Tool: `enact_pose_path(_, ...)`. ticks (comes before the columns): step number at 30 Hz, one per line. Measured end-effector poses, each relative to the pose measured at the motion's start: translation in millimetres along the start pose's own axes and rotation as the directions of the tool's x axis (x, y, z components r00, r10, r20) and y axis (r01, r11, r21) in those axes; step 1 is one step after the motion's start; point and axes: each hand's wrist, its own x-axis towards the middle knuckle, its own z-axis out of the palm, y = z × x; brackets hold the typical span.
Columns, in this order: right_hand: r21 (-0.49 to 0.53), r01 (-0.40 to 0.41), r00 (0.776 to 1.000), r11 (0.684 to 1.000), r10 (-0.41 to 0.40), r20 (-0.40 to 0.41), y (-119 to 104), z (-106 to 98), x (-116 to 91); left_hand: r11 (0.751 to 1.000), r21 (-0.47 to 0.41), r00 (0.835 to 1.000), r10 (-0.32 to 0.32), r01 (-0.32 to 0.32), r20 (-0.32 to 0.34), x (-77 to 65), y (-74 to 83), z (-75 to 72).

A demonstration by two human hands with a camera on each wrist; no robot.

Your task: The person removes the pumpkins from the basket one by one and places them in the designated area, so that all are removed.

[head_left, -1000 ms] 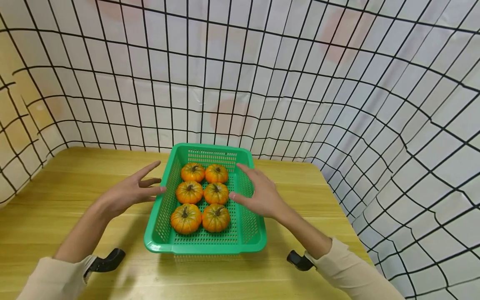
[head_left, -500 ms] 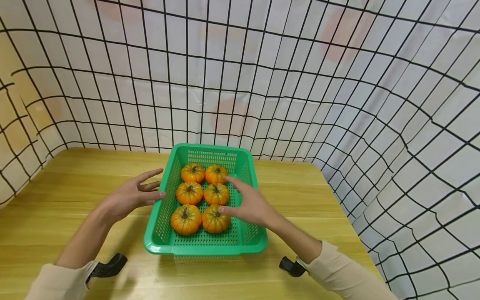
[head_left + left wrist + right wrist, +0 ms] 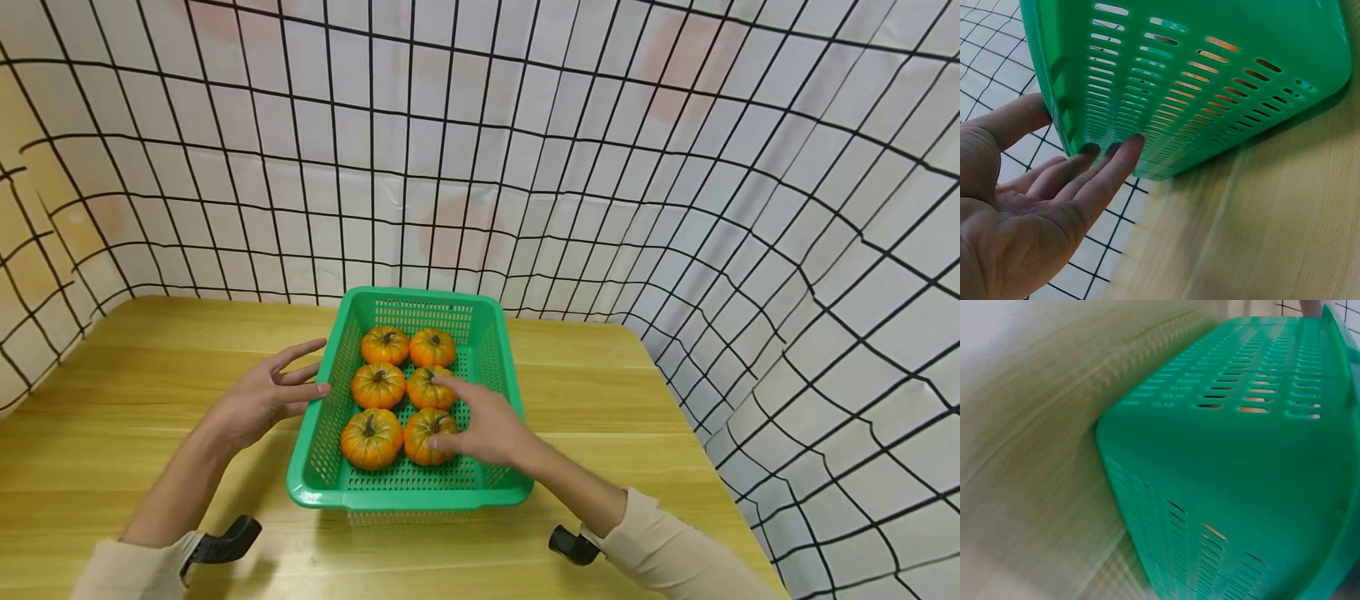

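- I see the green basket (image 3: 408, 500) on the wooden table (image 3: 600, 367), six orange pumpkins (image 3: 371, 439) inside in two columns of three.
- From here, my left hand (image 3: 258, 400) has its fingers spread at the basket's left rim, about where it was.
- My right hand (image 3: 483, 425) has come nearer since a second ago, from the right wall to above the near right pumpkin (image 3: 417, 432), thumb and fingers apart; I can't tell whether they touch it.
- Basket and pumpkins have stayed put.
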Motion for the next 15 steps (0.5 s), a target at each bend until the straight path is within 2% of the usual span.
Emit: enact_pose_path(15, 0.003, -0.029, 1.000, 1.000, 0.029, 0.013, 4.0, 11.7, 3.4, 0.999, -0.004, 0.998, 0.054, -0.054, -0.022, 1.8, -5.0, 2.1)
